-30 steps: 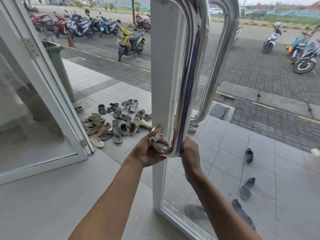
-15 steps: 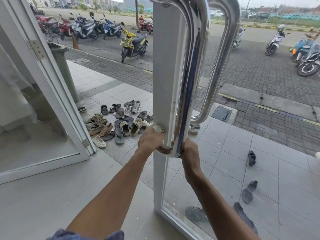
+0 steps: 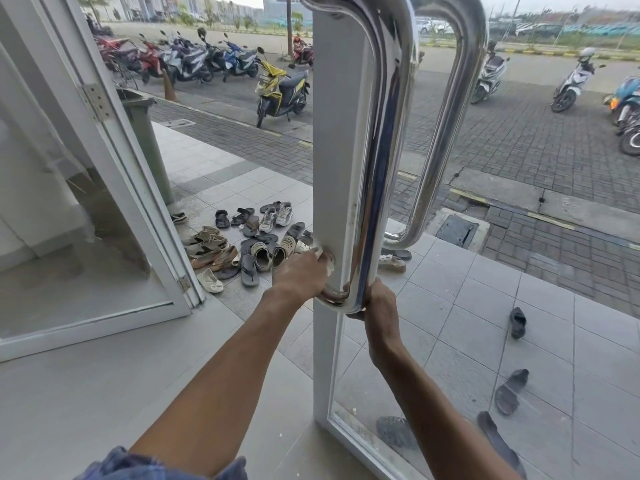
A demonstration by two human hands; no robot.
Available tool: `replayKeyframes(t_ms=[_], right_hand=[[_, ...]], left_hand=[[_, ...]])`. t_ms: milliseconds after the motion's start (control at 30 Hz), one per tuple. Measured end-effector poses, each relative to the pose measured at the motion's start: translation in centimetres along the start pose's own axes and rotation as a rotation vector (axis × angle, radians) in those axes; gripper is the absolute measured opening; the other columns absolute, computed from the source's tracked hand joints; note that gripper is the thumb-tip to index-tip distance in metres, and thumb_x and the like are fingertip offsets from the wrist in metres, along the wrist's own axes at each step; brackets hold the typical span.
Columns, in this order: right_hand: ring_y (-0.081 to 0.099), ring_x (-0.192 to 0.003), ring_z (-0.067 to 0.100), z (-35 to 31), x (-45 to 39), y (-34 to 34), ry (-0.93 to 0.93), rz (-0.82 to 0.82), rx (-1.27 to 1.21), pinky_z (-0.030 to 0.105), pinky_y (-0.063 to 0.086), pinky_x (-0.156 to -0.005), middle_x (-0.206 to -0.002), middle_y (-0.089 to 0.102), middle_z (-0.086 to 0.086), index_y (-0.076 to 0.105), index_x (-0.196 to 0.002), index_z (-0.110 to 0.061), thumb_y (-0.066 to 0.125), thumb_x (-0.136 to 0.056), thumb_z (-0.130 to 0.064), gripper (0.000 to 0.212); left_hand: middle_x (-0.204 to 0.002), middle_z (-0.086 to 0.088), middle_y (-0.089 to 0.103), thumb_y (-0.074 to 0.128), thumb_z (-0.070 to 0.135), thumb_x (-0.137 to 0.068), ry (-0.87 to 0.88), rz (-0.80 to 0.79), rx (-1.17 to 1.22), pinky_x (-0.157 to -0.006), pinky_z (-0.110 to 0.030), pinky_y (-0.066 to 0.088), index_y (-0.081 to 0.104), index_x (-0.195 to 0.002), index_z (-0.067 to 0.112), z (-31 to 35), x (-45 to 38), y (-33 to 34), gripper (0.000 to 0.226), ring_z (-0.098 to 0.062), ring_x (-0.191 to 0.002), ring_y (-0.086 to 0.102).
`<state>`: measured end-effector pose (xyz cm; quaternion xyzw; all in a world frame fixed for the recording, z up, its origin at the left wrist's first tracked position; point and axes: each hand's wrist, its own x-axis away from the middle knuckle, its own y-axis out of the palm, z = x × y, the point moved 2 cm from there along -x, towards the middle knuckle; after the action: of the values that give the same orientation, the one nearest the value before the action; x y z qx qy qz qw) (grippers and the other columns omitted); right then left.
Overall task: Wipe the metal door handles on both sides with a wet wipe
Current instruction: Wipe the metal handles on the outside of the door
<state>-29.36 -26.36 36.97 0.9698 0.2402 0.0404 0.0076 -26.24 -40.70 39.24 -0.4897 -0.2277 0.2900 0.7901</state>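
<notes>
Metal door handle (image 3: pixel 381 161), near side: a polished tube bolted to the white stile of the glass door (image 3: pixel 332 150), running from above the top of the view down to a curved foot low on the stile. A twin handle (image 3: pixel 446 133) stands on the far side, seen through the glass.

Left hand (image 3: pixel 301 275): fingers curled round a white wet wipe (image 3: pixel 327 263), pressing it into the corner where the lower foot of the near handle meets the stile. Only a small bunch of the wipe shows past the knuckles.

Right hand (image 3: pixel 375 303): closed on the bottom bend of the near handle from the glass side, apparently steadying the door; its fingers are hidden behind the tube, so the grip is judged from the wrist and thumb.

Step in hand, as judged: cleaning the lower mount of the near handle. To do it well, the wipe should wrap fully round the tube, not dab one face, and be turned in the joint, where grime collects. Long strokes along the shaft leave fewer streaks on mirror metal. The steadying hand will leave prints under its grip, so that bend wants a last pass. The far handle appears not yet attended.

Surroundings: sandals and shoes (image 3: pixel 256 244) on the tiled porch; parked scooters (image 3: pixel 280 88) beyond.
</notes>
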Motion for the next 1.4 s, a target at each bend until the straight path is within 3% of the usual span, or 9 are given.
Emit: replayKeyframes(t_ms=[200,300,400,567,667,833,967,1167,1400], right_hand=[[0.064,-0.065,0.01,0.4,-0.2,-0.2,-0.006,-0.032,0.01,0.027,0.056,-0.055,-0.067,0.069,-0.004,0.067,-0.075,-0.018,0.04,-0.077,-0.028,0.029],[0.064,-0.058,0.007,0.4,-0.1,-0.1,0.006,-0.036,-0.006,0.02,0.052,-0.048,-0.065,0.068,-0.002,0.068,-0.065,-0.023,0.042,-0.087,-0.023,0.034],[0.062,-0.062,0.017,0.4,0.0,-0.2,0.022,-0.027,0.014,0.036,0.055,-0.058,-0.065,0.068,0.0,0.067,-0.065,-0.021,0.044,-0.095,-0.011,0.039],[0.067,-0.072,0.026,0.9,0.7,-0.7,0.092,-0.092,0.056,0.031,0.051,-0.055,-0.081,0.069,0.011,0.062,-0.074,-0.01,0.05,-0.096,-0.025,0.029],[0.076,-0.073,0.024,0.8,1.5,-0.7,0.182,-0.196,0.02,0.031,0.056,-0.055,-0.08,0.078,0.006,0.072,-0.075,-0.022,0.042,-0.099,-0.039,0.042],[0.064,-0.049,0.016,-0.2,2.5,-1.3,0.22,-0.231,-0.025,0.022,0.046,-0.045,-0.06,0.067,0.001,0.068,-0.065,-0.021,0.044,-0.099,-0.046,0.049],[0.049,-0.042,0.009,-0.9,2.7,-2.1,0.135,-0.186,0.029,0.022,0.037,-0.038,-0.052,0.055,-0.005,0.056,-0.075,-0.016,0.053,-0.09,-0.042,0.03],[0.059,-0.073,0.021,-2.8,2.3,-2.9,0.098,-0.158,0.031,0.041,0.051,-0.072,-0.087,0.067,0.013,0.063,-0.106,-0.009,0.047,-0.094,0.0,0.022],[0.053,-0.055,0.007,-3.9,1.8,-3.6,0.048,-0.081,-0.217,0.021,0.05,-0.057,-0.068,0.054,0.0,0.062,-0.106,-0.009,0.053,-0.098,0.004,0.017]], left_hand=[[-0.076,-0.012,0.07,0.01,0.055,-0.103,-0.214,-0.03,0.599,-0.06,-0.032,0.056,0.066,-0.116,0.003,-1.2,1.2,2.2,0.078,-0.014,-0.048,0.068],[-0.062,-0.007,0.073,0.009,0.064,-0.1,-0.31,-0.026,0.956,-0.067,-0.037,0.062,0.069,-0.104,0.002,-1.3,3.4,4.2,0.087,-0.02,-0.052,0.071],[-0.059,-0.004,0.072,0.011,0.073,-0.094,-0.319,-0.038,1.074,-0.053,-0.024,0.057,0.073,-0.085,0.01,-0.1,5.8,5.5,0.09,-0.016,-0.055,0.071],[-0.074,-0.001,0.074,0.024,0.063,-0.1,-0.33,-0.12,1.27,-0.044,-0.02,0.053,0.066,-0.118,0.013,2.4,8.5,6.1,0.068,-0.007,-0.054,0.071],[-0.08,-0.004,0.075,0.027,0.064,-0.1,-0.343,-0.145,1.287,-0.046,-0.022,0.054,0.068,-0.118,0.013,2.8,9.1,5.9,0.068,-0.009,-0.062,0.073],[-0.071,-0.006,0.077,0.016,0.08,-0.09,-0.355,-0.257,1.158,-0.061,-0.033,0.063,0.075,-0.073,0.017,3.4,9.5,5.3,0.088,-0.019,-0.066,0.076],[-0.051,-0.007,0.066,0.0,0.082,-0.086,-0.278,-0.301,1.017,-0.046,-0.02,0.054,0.064,-0.041,0.018,2.9,9.8,4.5,0.101,-0.016,-0.045,0.066],[-0.048,0.002,0.063,0.023,0.078,-0.091,-0.259,-0.116,0.927,-0.053,-0.025,0.048,0.062,-0.069,0.014,1.2,8.8,3.7,0.077,-0.017,-0.049,0.066],[-0.058,-0.006,0.07,0.013,0.076,-0.093,-0.267,-0.137,0.924,-0.058,-0.026,0.047,0.059,-0.07,0.013,1.0,9.1,3.5,0.082,-0.017,-0.051,0.065]])
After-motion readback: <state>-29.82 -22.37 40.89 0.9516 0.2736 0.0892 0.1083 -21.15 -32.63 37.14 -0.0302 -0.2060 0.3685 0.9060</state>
